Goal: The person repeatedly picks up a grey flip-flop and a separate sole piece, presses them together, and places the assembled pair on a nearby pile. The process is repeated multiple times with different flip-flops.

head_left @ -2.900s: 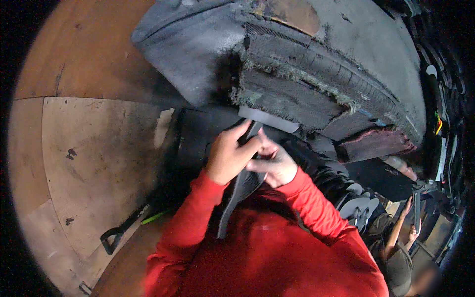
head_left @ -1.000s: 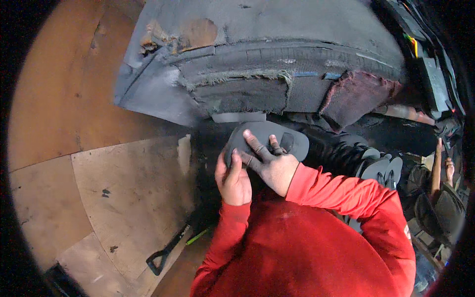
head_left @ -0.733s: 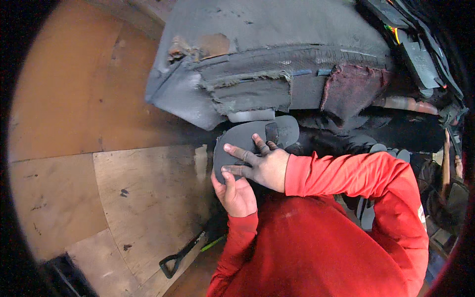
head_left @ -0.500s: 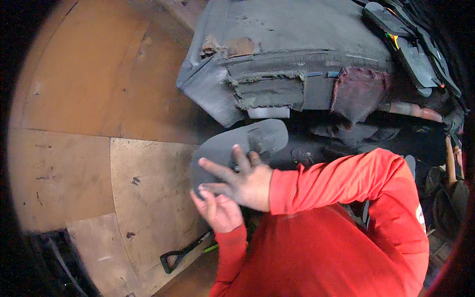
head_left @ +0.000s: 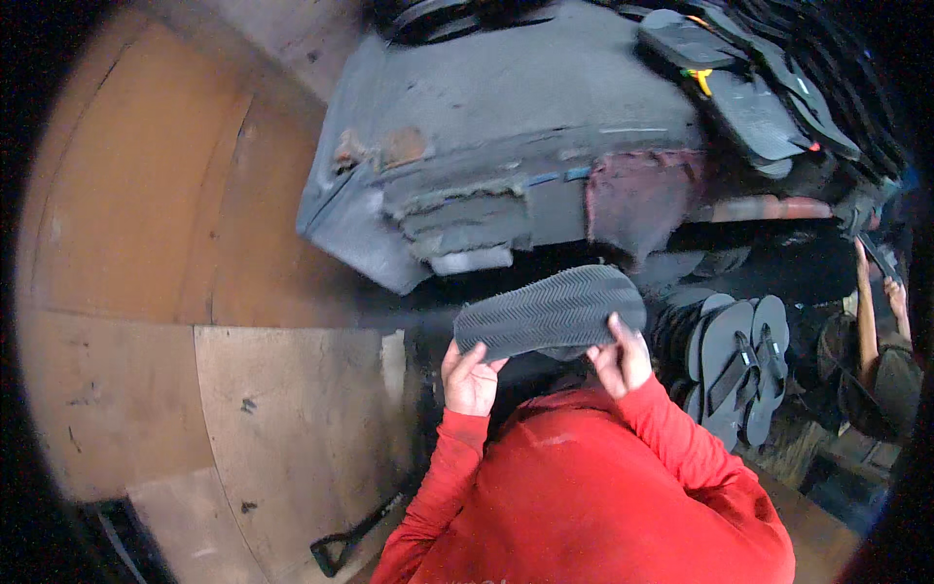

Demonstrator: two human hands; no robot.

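Between my two hands is a dark grey flip-flop (head_left: 550, 310), its ridged zigzag sole turned up toward me. My left hand (head_left: 471, 378) grips the left end, with the thumb on the sole and the fingers mostly hidden beneath. At the other end my right hand (head_left: 623, 360) holds the edge, its thumb lying on the sole. The straps of this flip-flop are hidden on its underside. Just right of my right forearm stands a row of grey flip-flops (head_left: 730, 365) with dark straps.
A padded grey-covered bench (head_left: 506, 88) spans the far side, with rag patches hanging from its edge. More flip-flops (head_left: 749, 107) are piled at its right end. Wooden panels (head_left: 136, 214) fill the left. A black handle (head_left: 331, 555) lies low left. Another person's arms (head_left: 876, 302) show at far right.
The flip-flop has been turned over, so its sole now faces me, and it has moved right. My right hand has gone from lying across it to gripping its right end.
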